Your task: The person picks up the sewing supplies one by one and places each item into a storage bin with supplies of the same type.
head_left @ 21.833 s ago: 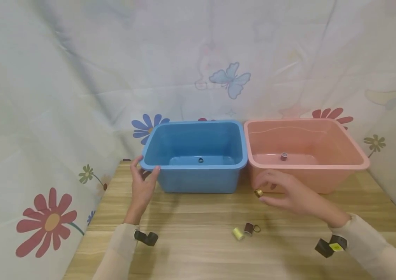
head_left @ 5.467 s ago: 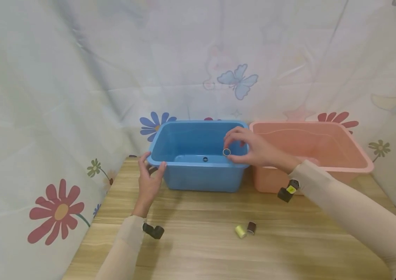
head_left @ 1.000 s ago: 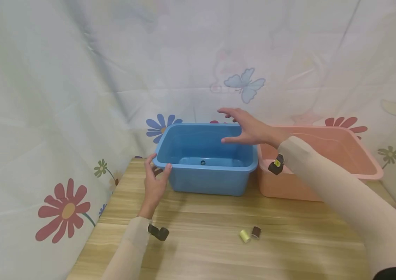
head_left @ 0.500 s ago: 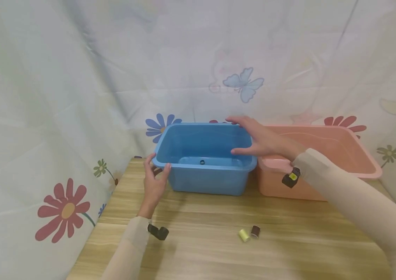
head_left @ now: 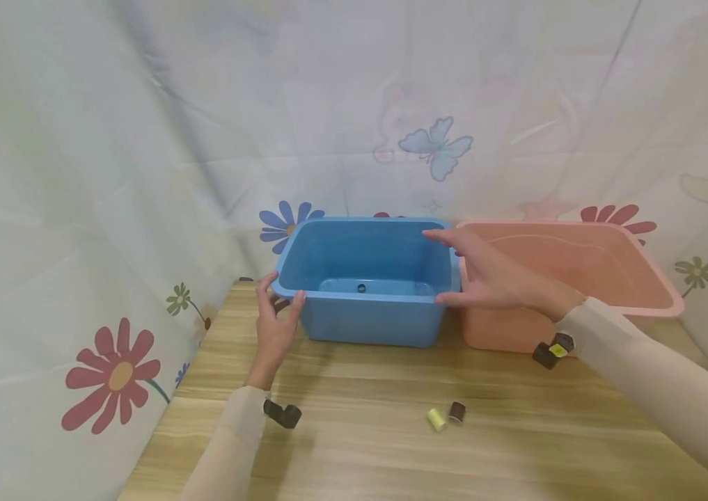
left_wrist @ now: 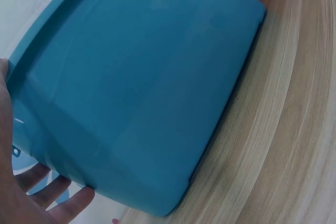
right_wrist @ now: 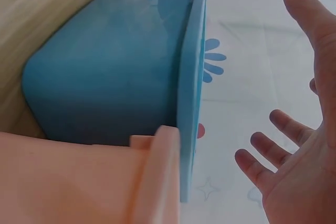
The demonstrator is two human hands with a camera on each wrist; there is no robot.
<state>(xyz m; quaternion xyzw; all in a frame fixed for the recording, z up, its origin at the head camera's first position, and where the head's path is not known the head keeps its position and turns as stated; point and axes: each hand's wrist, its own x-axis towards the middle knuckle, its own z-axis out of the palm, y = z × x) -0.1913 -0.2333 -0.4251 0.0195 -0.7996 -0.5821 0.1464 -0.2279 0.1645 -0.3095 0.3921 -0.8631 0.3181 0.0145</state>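
My left hand (head_left: 274,341) holds the front left corner of the blue plastic bin (head_left: 372,321), thumb at the front rim. In the left wrist view its other fingers (left_wrist: 73,203) rest against the bin's outer wall. A small dark ring (head_left: 361,288) lies on the blue bin's floor. Over the adjoining rims of the two bins, my right hand (head_left: 494,275) hovers, fingers spread and nothing between them. The right wrist view shows that hand (right_wrist: 302,156) with its thumb stretched away from the fingers. Part of the pink bin (head_left: 579,271) is hidden behind it.
Closer to me on the wooden table (head_left: 354,445) lie a yellow thread spool (head_left: 436,419) and a dark brown thread spool (head_left: 457,412), side by side. Behind the bins hangs a white cloth (head_left: 328,125) printed with flowers and a butterfly.
My right hand pinched a gold ring over the blue bin earlier; it is now empty and has moved right and nearer. The ring beside the spools is gone. My left hand stays put.
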